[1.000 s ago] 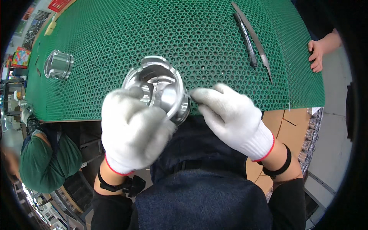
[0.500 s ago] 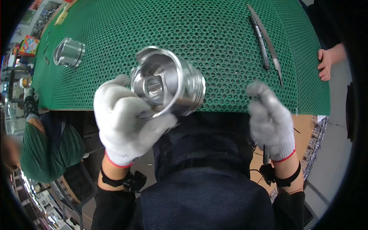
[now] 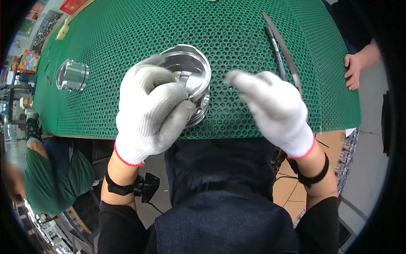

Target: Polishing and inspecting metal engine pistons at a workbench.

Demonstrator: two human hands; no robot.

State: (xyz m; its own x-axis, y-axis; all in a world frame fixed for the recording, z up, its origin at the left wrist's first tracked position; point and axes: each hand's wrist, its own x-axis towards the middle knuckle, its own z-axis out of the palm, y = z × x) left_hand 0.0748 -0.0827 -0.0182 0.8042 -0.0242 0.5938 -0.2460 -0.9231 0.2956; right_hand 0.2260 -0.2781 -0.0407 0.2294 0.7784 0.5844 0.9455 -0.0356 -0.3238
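In my left hand (image 3: 150,101), which wears a white knit glove, is a shiny metal piston (image 3: 198,78). The glove's fingers curl over its left side, and its open hollow end tilts up toward me. Whether it touches the mat below cannot be made out. My right hand (image 3: 275,101), also gloved in white, hovers to the right of the piston, apart from it. Its fingers point left toward the piston, and motion blurs their tips. Whether they hold anything does not show. A second piston (image 3: 72,75) lies on its side at the left of the green mat (image 3: 228,34).
On the mat's right side lie a long thin file (image 3: 284,46) and a dark marker-like stick (image 3: 277,53). Another person's hand (image 3: 353,71) rests at the right edge. At the left sits a person in a green top (image 3: 55,180). A red basket (image 3: 71,6) stands far left.
The piston has turned and come slightly left in my left hand. My right hand has moved left and up toward it, its fingers reaching further out. The view has shifted slightly.
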